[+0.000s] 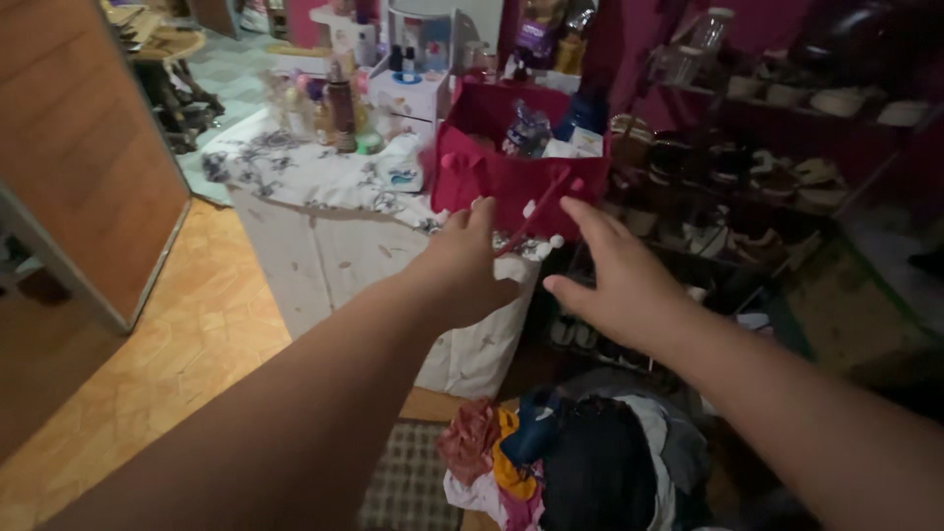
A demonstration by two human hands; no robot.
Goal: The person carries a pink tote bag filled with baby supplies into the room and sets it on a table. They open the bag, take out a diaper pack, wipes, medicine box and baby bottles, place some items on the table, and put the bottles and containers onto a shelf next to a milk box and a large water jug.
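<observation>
Up ahead, a red fabric bin (511, 172) sits at the edge of a table covered with a floral cloth (295, 172), stuffed with bottles and packets. Both hands reach toward its front. The left hand (462, 265) is loosely curled, fingertips just short of the bin's lower edge, holding nothing. The right hand (615, 280) is spread, fingers apart, also empty, near the bin's right corner. Behind stand toiletry bottles (339, 108). Right of it, a shoe rack (747, 187). Below, a pile of clothes (560, 467).
</observation>
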